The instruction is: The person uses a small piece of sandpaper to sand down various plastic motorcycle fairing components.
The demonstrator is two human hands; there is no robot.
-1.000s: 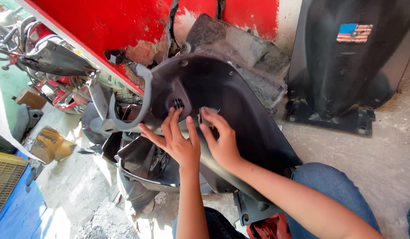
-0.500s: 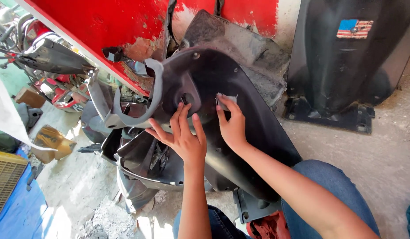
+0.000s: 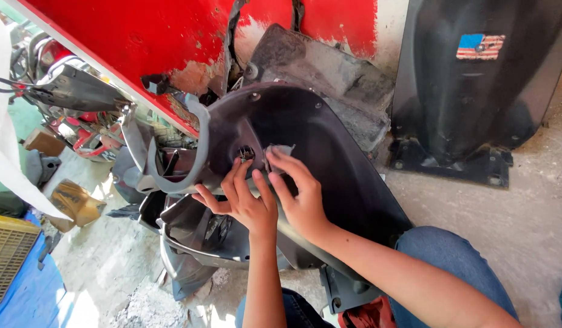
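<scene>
A large black plastic scooter panel (image 3: 348, 182) lies tilted against my knees, inner side up. My left hand (image 3: 243, 205) rests on it with fingers spread, the fingertips just below a small hole with a metal clip (image 3: 246, 153). My right hand (image 3: 297, 195) is beside it, its fingertips pinching a small pale grey piece (image 3: 283, 149) against the panel right of that hole. A grey curved trim (image 3: 190, 164) runs along the panel's left edge.
A red wall (image 3: 111, 36) with peeling paint stands behind. Another black body panel (image 3: 475, 103) leans at the right. Further dark panels (image 3: 196, 237) lie below on the concrete floor. A parked scooter (image 3: 68, 97), a yellow crate (image 3: 8, 255) and a blue sheet (image 3: 26, 297) are at the left.
Both hands have slid up the panel toward the small hole. The right hand has carried the pale grey piece with it.
</scene>
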